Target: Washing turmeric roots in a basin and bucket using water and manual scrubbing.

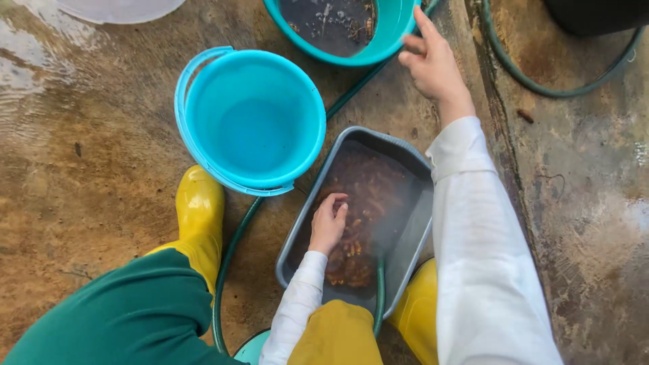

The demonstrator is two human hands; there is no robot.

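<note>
Wet, stained concrete floor (101, 176) surrounds you. Your left hand (328, 223), fingers curled loosely, dips into the grey tray (405, 260) of murky brown water; whether it pinches anything is unclear. Your right hand (433, 61), fingers spread, touches the half cut-off teal basin (389, 40); a blue bucket (251, 120) stands beside.

The floor (88, 169) is bare concrete, stained rusty brown and mottled with darker damp patches. At the far left a film of water lies on it, rippled and catching pale daylight. Toward the right the surface turns greyer, with a dark crack or seam (497, 115) running from far to near. A green hose (541, 84) loops over the floor at the far right, curving beneath a dark rounded object (595, 17) at the frame's edge. The light is soft and even, without hard shadows.
</note>
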